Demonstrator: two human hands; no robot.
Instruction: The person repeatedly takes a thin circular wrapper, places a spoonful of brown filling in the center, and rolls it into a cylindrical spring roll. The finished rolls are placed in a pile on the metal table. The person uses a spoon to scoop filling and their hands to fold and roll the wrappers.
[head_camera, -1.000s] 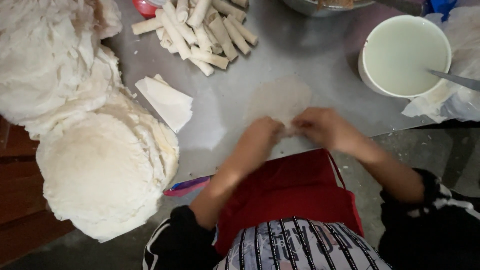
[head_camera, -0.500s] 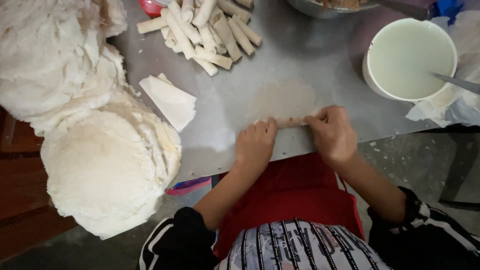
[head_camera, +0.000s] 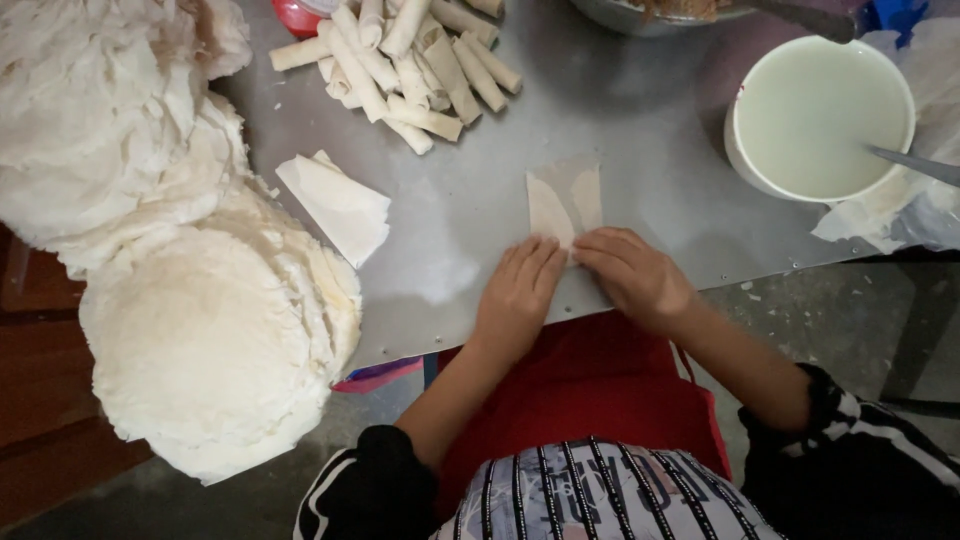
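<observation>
Both hands lie flat, fingers together, at the lower middle of the frame. The left hand (head_camera: 520, 293) and the right hand (head_camera: 632, 275) press on the near end of a thin wrapper (head_camera: 566, 203) that lies on the metal table (head_camera: 640, 130), close to its near edge. Bare metal opens left of the wrapper, up to a folded wrapper (head_camera: 338, 205). Finished rolls (head_camera: 415, 60) crowd the top; a white bowl (head_camera: 815, 115) sits upper right; wrapper stacks (head_camera: 215, 350) overhang the left edge.

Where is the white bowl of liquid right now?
In the head view the white bowl of liquid stands at the upper right of the metal table, beyond the right hand, with a utensil handle resting in it from the right.
</observation>
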